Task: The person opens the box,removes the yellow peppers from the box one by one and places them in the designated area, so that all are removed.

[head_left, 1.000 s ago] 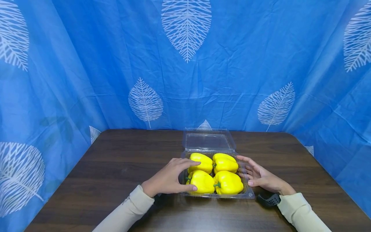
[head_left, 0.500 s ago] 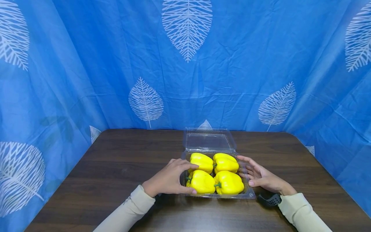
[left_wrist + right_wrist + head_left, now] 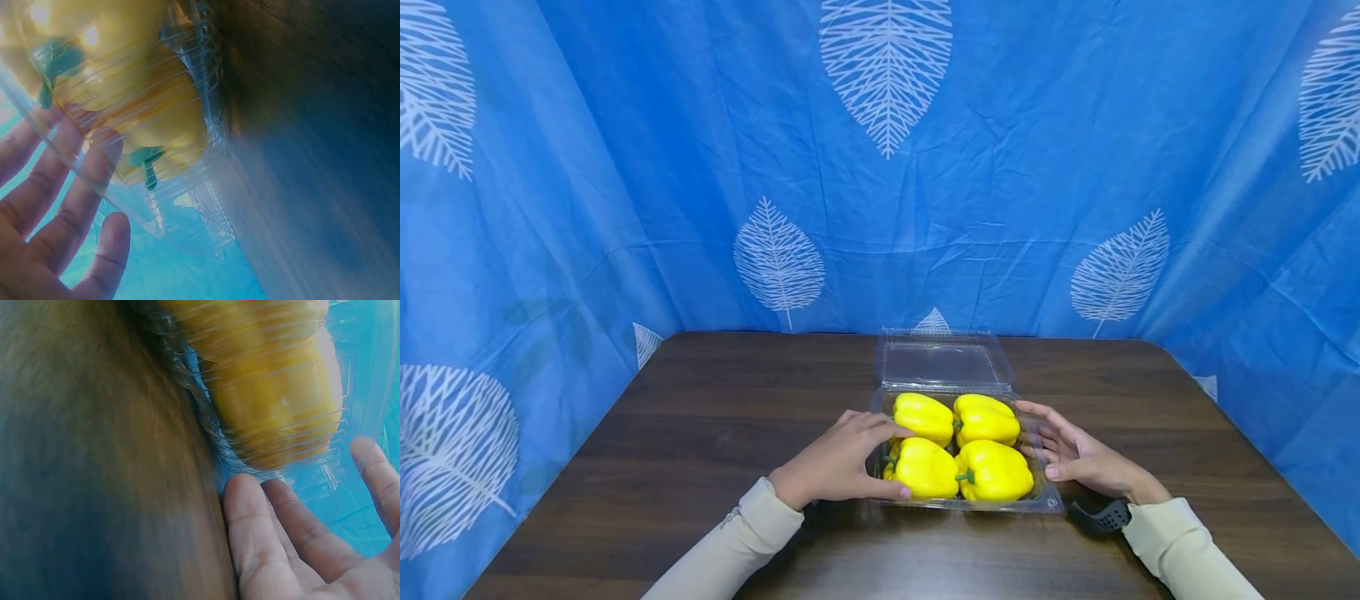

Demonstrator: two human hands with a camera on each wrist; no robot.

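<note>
Steadying is looking like the step imo, left hand (image 3: 846,460) and right hand (image 3: 1086,460) flanking the clear box (image 3: 1049,500) of yellow peppers (image 3: 996,472), fingers apart, lid (image 3: 945,364) open toward the far edge of the counter (image 3: 752,417), next move probably calling for even two-sided pressure.

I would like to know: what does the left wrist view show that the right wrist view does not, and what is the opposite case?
Only the left wrist view shows the left hand and two green stems on the peppers.

Only the right wrist view shows the right hand; no stem is visible there.

Both share the yellow peppers, seen through the ribbed wall of the clear container, plus the brown tabletop and blue curtain.
</note>
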